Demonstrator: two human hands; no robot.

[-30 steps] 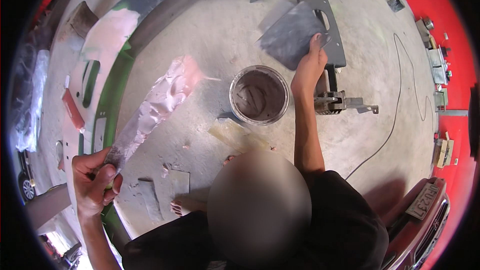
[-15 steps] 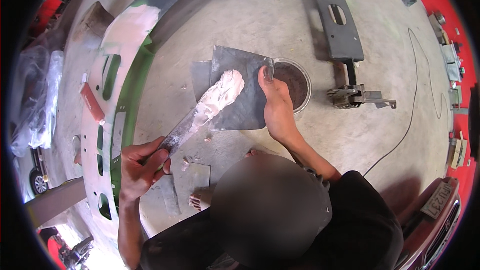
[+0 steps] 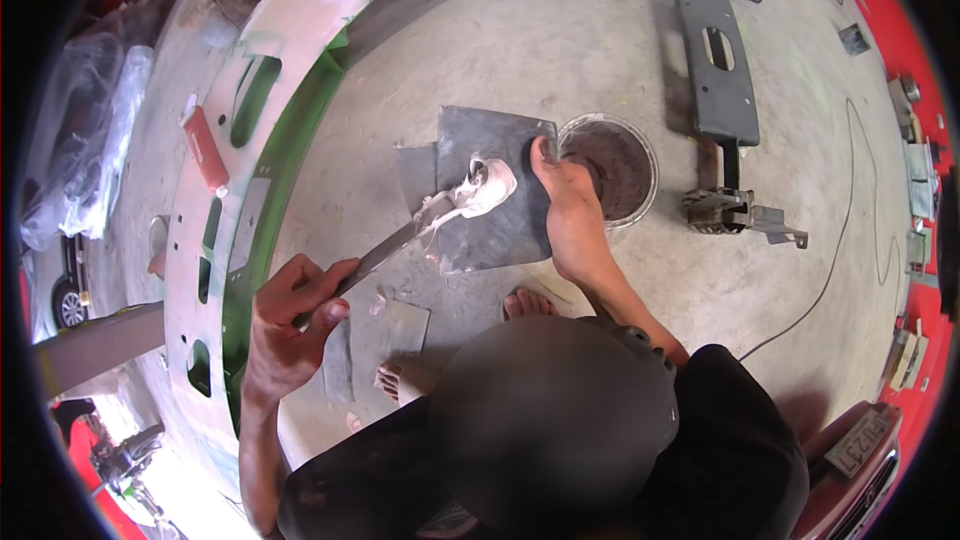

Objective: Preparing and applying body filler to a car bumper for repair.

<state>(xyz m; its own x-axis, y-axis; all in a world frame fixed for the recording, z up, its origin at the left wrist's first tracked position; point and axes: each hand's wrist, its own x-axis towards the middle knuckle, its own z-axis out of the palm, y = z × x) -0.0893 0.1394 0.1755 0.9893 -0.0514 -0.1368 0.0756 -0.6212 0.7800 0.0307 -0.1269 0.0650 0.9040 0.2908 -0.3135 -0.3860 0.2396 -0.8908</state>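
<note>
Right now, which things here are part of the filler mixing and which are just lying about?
In use: left hand holding putty knife; pale filler; grey mixing plate steadied by right hand.

Lying about: round tub, red tube, dark bracket, black cable.

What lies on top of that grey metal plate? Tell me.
A blob of pale putty, worked by the putty knife. The right hand grips the grey metal plate edge, hiding that strip.
</note>
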